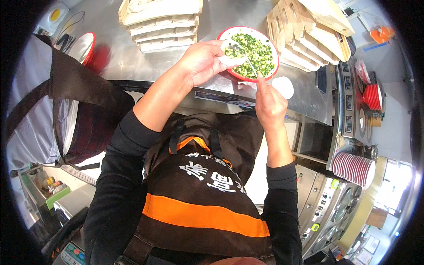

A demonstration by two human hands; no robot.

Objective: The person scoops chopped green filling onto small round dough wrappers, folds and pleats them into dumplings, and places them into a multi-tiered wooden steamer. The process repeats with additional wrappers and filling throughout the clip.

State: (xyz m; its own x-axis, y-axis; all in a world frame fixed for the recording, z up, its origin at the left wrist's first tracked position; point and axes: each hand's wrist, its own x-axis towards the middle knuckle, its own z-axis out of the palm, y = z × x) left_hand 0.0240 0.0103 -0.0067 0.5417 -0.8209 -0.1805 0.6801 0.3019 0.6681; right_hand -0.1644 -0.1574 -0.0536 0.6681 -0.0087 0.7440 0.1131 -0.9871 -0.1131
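Note:
A round white dough wrapper (228,60) rests in my left hand (202,61), with a small heap of chopped green and yellow filling (234,52) on it. My right hand (271,102) grips the handle of a thin metal utensil (252,67), whose far end meets the filling on the wrapper. Behind and below the wrapper stands a white bowl with a red rim (277,59), holding more chopped filling (256,49). Just beyond my right knuckles lies a white round (283,87), likely more dough wrappers, at the front edge of the steel worktable (159,66).
Stacked wooden trays (165,29) with pale dough pieces stand at the back left. More wooden trays (308,36) lean at the right. Another red-rimmed bowl (82,48) is at the left, near a person in a dark apron (79,73). Stacked red plates (353,169) are at the far right.

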